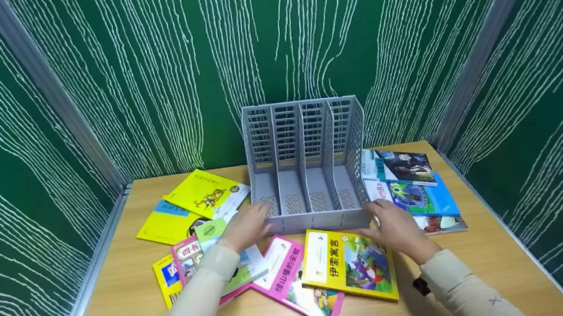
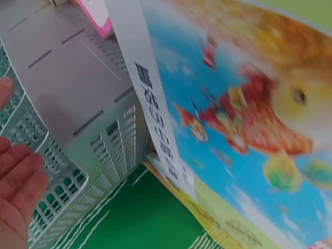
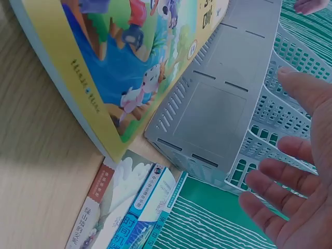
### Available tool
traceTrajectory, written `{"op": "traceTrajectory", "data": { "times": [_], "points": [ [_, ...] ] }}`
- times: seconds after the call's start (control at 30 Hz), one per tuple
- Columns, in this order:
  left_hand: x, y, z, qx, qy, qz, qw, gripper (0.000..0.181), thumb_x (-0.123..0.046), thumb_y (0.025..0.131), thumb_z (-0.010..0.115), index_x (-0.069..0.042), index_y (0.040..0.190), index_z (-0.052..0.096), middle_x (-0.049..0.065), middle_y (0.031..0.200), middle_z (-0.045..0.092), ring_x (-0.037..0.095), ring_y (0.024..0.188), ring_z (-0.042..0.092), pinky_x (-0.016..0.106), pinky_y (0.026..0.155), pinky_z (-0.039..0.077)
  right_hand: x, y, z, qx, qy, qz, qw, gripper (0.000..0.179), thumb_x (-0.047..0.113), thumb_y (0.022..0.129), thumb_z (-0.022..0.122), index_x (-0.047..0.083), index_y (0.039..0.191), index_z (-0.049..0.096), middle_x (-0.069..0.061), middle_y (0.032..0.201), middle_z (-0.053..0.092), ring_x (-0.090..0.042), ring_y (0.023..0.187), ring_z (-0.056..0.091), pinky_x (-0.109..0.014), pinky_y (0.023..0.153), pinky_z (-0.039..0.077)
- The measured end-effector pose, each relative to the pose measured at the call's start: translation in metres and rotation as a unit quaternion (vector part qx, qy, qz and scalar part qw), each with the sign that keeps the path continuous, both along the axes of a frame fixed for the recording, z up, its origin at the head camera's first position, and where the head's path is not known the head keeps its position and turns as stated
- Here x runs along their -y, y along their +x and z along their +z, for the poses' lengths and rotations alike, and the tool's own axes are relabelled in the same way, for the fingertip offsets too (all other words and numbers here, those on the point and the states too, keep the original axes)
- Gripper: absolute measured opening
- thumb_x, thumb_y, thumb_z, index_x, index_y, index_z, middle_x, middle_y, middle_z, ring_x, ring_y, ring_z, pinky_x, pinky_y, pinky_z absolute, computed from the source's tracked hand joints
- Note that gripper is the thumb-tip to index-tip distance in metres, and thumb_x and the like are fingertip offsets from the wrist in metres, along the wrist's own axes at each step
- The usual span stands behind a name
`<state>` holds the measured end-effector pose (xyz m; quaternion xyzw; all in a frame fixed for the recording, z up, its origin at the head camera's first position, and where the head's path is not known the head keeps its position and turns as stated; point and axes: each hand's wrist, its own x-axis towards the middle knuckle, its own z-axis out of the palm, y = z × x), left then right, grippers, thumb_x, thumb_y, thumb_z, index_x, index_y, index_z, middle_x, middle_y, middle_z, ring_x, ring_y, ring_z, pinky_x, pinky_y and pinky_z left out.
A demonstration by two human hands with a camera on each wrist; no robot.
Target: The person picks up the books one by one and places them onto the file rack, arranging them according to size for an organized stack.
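A grey plastic file rack (image 1: 311, 222) with several upright dividers stands at the back of the table, its slots facing front. My left hand (image 1: 247, 227) is at its front left corner, fingertips right at the edge. In the left wrist view, the left fingers (image 2: 23, 174) look loosely straight beside the rack's perforated side. On the opposite corner, my right hand (image 1: 394, 223) reaches to the rack's right front edge. The right wrist view shows the right fingers (image 3: 282, 179) spread, overlapping the slots. A yellow-bordered picture book (image 1: 353, 265) lies just in front of the rack.
A pink book (image 1: 296, 282) lies partly under the yellow-bordered one. Several books, including a yellow one (image 1: 204, 191) and a green one (image 1: 211, 229), overlap on the left. More books, one blue (image 1: 435, 196), are piled right of the rack. Green walls with white lines enclose the table (image 1: 116, 291).
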<state>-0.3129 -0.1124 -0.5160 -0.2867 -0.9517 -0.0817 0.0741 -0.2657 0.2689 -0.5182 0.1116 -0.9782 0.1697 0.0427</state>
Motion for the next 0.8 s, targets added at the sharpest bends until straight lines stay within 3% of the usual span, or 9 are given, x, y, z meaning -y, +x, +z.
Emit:
{"op": "traceTrajectory", "data": {
  "times": [0.17,0.3,0.43,0.6,0.8],
  "points": [
    [-0.008,-0.002,-0.006,0.024,-0.012,0.001,0.9996,0.048,-0.026,0.107,0.071,-0.001,0.147,0.061,0.019,0.142,0.071,0.034,0.128,0.071,0.046,0.109,0.059,0.000,0.001,-0.005,0.011,0.007,0.004,0.9999,0.066,0.041,0.093,0.087,0.003,0.142,0.067,-0.020,0.132,0.072,-0.039,0.115,0.071,-0.061,0.102,0.060],
    [-0.011,-0.004,-0.014,0.031,-0.028,-0.004,0.9991,0.037,-0.024,0.109,0.068,-0.002,0.139,0.066,0.016,0.127,0.076,0.032,0.115,0.076,0.044,0.101,0.064,0.000,0.002,-0.011,0.027,0.006,0.009,0.9996,0.060,0.040,0.092,0.088,0.004,0.137,0.070,-0.016,0.127,0.075,-0.034,0.108,0.072,-0.058,0.098,0.063],
    [-0.013,-0.007,-0.019,0.029,-0.037,-0.011,0.9988,0.027,-0.013,0.107,0.069,-0.003,0.132,0.068,0.014,0.118,0.078,0.030,0.106,0.077,0.042,0.095,0.065,0.002,0.002,-0.017,0.046,0.004,0.019,0.9987,0.057,0.039,0.091,0.088,0.004,0.133,0.072,-0.016,0.126,0.076,-0.035,0.109,0.073,-0.057,0.098,0.062],
    [-0.014,-0.010,-0.021,0.032,-0.043,-0.003,0.9986,0.038,0.004,0.094,0.075,-0.005,0.131,0.070,0.014,0.116,0.079,0.030,0.103,0.078,0.042,0.093,0.066,0.005,0.002,-0.025,0.091,0.003,0.018,0.9957,0.059,0.042,0.091,0.088,0.005,0.134,0.073,-0.017,0.129,0.076,-0.037,0.114,0.073,-0.059,0.102,0.060],
    [-0.016,-0.013,-0.019,0.055,-0.034,0.008,0.9979,0.031,0.001,0.099,0.069,-0.008,0.128,0.073,0.013,0.113,0.080,0.029,0.101,0.078,0.042,0.092,0.066,0.008,0.000,-0.034,0.148,-0.012,0.023,0.9886,0.075,0.046,0.086,0.092,0.011,0.147,0.066,-0.012,0.142,0.072,-0.031,0.120,0.069,-0.061,0.113,0.054]
  ]
}}
